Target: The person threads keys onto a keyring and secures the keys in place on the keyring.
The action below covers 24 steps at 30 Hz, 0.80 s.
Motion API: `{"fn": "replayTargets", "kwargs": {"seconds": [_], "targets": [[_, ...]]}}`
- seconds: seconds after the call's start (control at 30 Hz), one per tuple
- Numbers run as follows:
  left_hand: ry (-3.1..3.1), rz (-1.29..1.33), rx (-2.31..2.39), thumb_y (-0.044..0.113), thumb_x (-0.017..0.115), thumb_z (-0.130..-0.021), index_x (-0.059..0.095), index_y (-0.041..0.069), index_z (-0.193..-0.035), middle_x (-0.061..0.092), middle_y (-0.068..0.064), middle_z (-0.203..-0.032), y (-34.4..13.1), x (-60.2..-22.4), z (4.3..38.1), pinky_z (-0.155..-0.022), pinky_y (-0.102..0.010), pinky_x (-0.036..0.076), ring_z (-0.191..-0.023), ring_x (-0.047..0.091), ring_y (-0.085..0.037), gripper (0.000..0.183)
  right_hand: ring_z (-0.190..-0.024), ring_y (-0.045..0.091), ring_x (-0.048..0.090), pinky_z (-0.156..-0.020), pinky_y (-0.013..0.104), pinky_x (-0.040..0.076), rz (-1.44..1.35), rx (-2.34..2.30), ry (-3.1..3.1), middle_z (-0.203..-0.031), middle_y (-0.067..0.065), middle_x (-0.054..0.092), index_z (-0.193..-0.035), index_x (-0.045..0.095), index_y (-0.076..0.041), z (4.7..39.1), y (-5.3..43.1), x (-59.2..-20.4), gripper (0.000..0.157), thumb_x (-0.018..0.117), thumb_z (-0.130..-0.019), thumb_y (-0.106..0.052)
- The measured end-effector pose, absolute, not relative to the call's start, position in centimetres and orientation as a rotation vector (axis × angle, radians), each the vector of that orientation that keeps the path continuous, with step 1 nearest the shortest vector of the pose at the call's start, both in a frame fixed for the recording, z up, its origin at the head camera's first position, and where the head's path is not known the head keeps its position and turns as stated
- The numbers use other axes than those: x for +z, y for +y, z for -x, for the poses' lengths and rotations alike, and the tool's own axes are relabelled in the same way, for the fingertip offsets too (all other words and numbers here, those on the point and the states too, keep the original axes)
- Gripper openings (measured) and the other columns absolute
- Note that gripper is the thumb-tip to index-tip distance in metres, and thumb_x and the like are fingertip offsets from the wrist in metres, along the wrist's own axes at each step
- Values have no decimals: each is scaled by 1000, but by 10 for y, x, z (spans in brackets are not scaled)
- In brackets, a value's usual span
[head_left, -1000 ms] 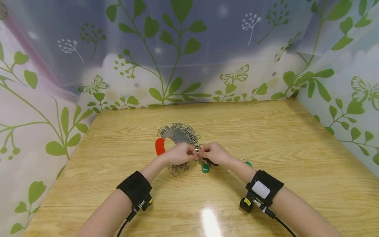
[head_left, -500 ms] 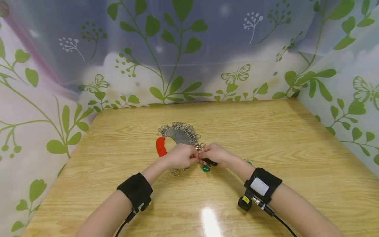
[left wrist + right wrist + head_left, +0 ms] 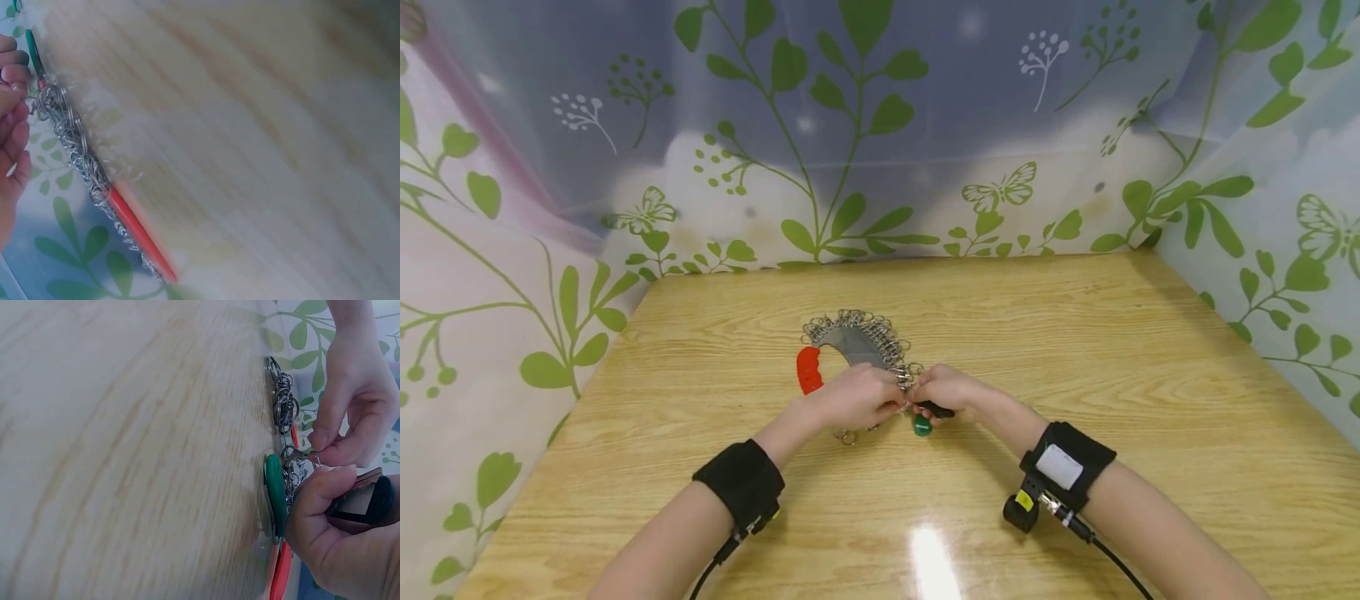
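Observation:
A crescent-shaped metal plate point(image 3: 848, 342) with a red grip point(image 3: 808, 370) lies on the table, its outer edge crowded with snap hooks and key rings. Over its right end the hands meet. My left hand point(image 3: 861, 393) pinches a small metal ring point(image 3: 317, 457) between thumb and forefinger. My right hand point(image 3: 943, 387) has its thumb and forefinger at the same ring and keeps a black-framed key tag point(image 3: 369, 503) in its curled fingers, with a metal key point(image 3: 367, 478) beside it. Just below the hands hangs a green key tag point(image 3: 922, 427). The hands cover part of the plate.
The wood-grain table point(image 3: 1075, 333) spreads around the work, backed by a leaf-patterned curtain point(image 3: 880, 167). Both forearms wear black wrist bands point(image 3: 741, 487) with cables trailing toward the near edge. Beyond the right forearm a sliver of green shows.
The hands stay together at the small ring, with the left fingers slightly closer in. The black key tag has turned a little in the right hand. The second green tag is now mostly behind the forearm.

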<state>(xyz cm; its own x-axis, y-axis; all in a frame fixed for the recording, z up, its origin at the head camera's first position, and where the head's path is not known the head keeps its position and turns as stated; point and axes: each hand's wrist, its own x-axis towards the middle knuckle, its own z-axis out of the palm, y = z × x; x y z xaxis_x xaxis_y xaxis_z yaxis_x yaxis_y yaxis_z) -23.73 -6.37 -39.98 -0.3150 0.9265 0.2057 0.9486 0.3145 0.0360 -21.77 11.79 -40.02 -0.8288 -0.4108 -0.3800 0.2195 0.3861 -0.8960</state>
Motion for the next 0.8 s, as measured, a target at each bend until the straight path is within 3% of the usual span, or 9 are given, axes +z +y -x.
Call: {"fn": "replayTargets", "kwargs": {"seconds": [0.33, 0.63, 0.8], "targets": [[-2259, 1756, 145, 19, 61, -80, 60, 15, -79, 57, 7, -70, -62, -396, 234, -59, -24, 34, -62, 49, -6, 5, -50, 9, 40, -42, 17, 36, 175, -1488, 2046, -64, 5, 46, -86, 54, 7, 218, 119, -400, 17, 41, -89, -4], [-2261, 1787, 135, 14, 61, -76, 55, 15, -70, 51, 8, -64, -61, -394, 235, -55, -22, 25, -53, 35, -5, 9, -49, 9, 40, -42, 16, 36, 180, -1494, 2036, -63, 5, 47, -85, 54, 9, 219, 119, -399, 17, 43, -89, -4], [-2291, 1806, 30, 9, 59, -73, 54, 14, -68, 48, 9, -61, -61, -393, 237, -54, -22, 27, -53, 34, -5, 9, -51, 10, 44, -44, 18, 38, 190, -1487, 2070, -64, 7, 50, -88, 56, 9, 221, 119, -399, 18, 45, -88, -5]]}}
